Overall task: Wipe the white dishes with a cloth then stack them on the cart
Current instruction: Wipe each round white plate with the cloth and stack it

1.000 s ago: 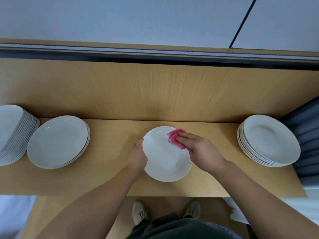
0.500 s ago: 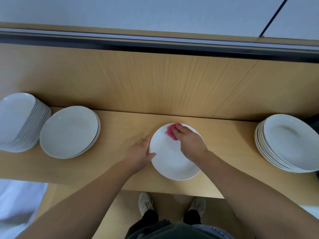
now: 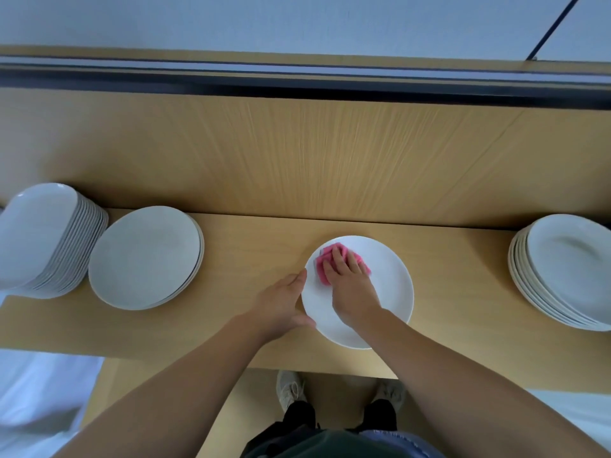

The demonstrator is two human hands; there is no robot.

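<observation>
A white plate (image 3: 390, 285) lies flat on the wooden shelf (image 3: 251, 246) in front of me. My right hand (image 3: 350, 285) presses a pink cloth (image 3: 325, 261) onto the plate's upper left part, fingers spread over it. My left hand (image 3: 281, 302) rests against the plate's left rim, thumb and fingers holding the edge. On the left sits a low pile of white plates (image 3: 145, 257), and a tall leaning stack of white plates (image 3: 43, 236) stands at the far left. Another stack of white plates (image 3: 568, 272) sits at the right.
A wooden back panel (image 3: 297, 160) rises behind the shelf, topped by a dark rail (image 3: 297, 81). The shelf's front edge runs just below the plate. My shoes (image 3: 291, 391) show on the floor under it.
The cloth and my right hand have slid from the plate's upper right toward its upper left. My left hand stayed at the left rim. The view shifted a little to the right.
</observation>
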